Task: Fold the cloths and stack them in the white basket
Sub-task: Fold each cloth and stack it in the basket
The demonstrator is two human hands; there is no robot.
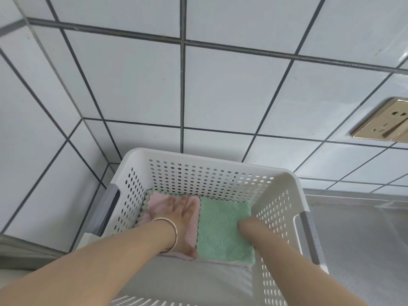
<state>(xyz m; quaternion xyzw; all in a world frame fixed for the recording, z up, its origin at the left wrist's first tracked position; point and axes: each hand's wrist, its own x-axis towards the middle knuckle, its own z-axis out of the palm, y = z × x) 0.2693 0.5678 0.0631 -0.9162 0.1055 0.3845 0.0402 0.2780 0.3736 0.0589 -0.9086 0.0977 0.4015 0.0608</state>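
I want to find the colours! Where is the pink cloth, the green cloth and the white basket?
pink cloth (157,207): head view, on its bare left part beside the left hand.
green cloth (220,226): head view, on the middle of its top face.
white basket (198,156): head view, on its far rim.

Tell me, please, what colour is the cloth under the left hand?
Pink cloth, seen in the head view.

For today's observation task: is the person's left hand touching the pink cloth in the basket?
Touching. The head view shows the left hand lying flat, fingers spread, on the pink cloth inside the white basket, with no gap.
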